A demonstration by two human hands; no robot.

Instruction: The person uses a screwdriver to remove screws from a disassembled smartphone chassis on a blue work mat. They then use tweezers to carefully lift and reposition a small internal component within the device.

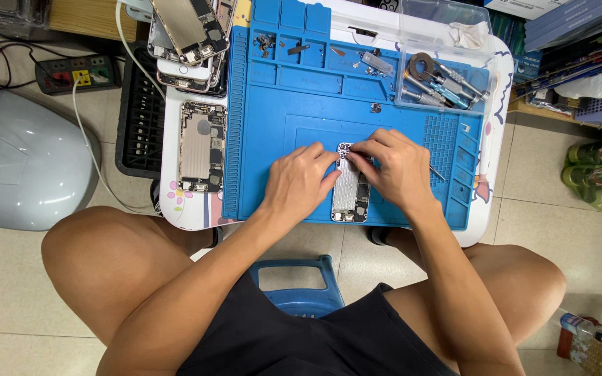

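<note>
An opened phone body (pixel 350 191) with its insides showing lies lengthwise on a blue repair mat (pixel 294 104). My left hand (pixel 297 181) rests at the phone's left edge, fingers touching its upper left side. Over the phone's top end, my right hand (pixel 391 167) has its fingertips pinched together; whether it holds a small part or tool is hidden. A thin metal tool (pixel 437 172) pokes out from under the right hand on the mat.
Another opened phone body (pixel 202 146) lies on the small white table's left part (pixel 175 202). A stack of phone shells (pixel 188 42) sits behind it. Screwdrivers (pixel 440 80) fill a clear tray. A power strip (pixel 78 73) lies on the floor; a blue stool (pixel 299 275) is between my knees.
</note>
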